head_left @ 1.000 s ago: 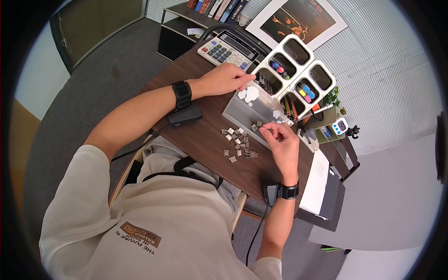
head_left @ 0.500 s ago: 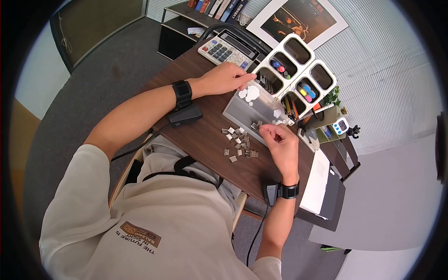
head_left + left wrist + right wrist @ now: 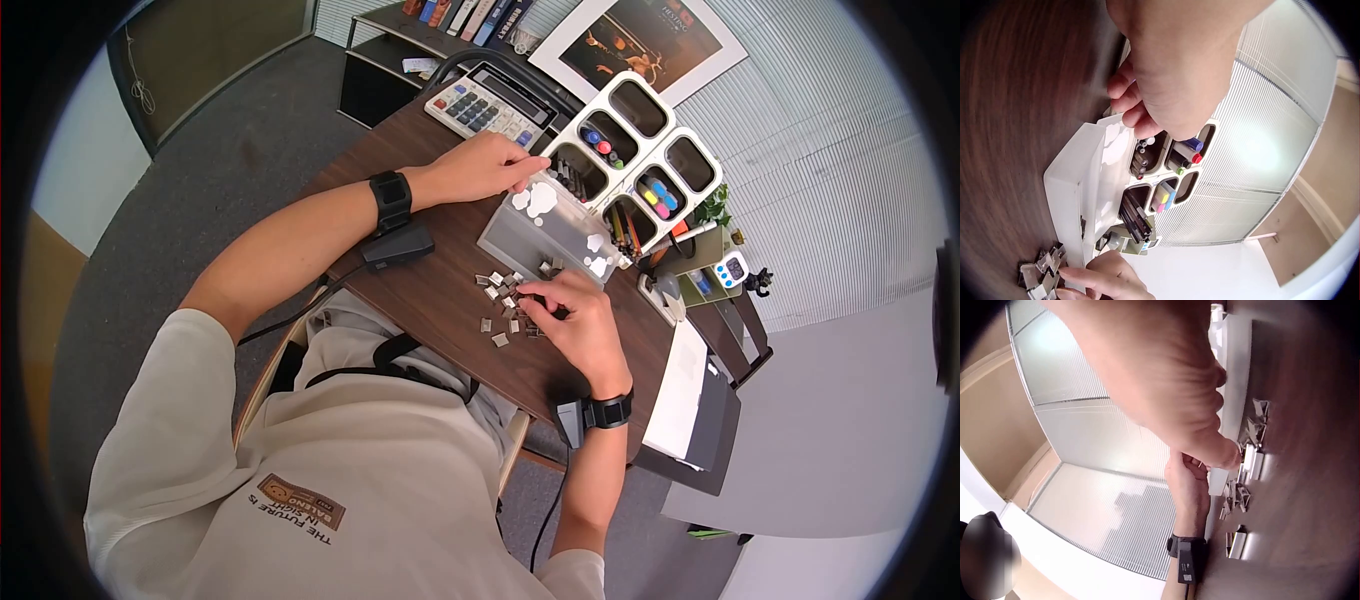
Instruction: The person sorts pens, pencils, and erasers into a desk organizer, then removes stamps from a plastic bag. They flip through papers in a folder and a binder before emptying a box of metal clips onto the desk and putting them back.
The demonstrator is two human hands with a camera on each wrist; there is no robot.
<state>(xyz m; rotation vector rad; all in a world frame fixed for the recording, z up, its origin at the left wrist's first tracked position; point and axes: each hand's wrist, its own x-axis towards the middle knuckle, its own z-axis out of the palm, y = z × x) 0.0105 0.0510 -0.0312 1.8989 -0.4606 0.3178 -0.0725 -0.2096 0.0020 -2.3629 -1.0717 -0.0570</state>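
In the head view, my left hand grips the upper corner of a translucent box with white patches; the left wrist view shows its curled fingers at the box's end. Small metal clips lie in a loose pile on the desk beside the box. My right hand is over the pile, thumb and index finger apart at the clips, as the left wrist view shows. Part of the pile is hidden under this hand. A few clips show inside the box.
A white organizer with pens and markers stands behind the box. A calculator is at the upper left of the desk. A stapler and white paper lie to the right.
My right hand has moved from the box's near edge left and down to the clip pile, and its fingers have spread. My left hand stays at the box corner.
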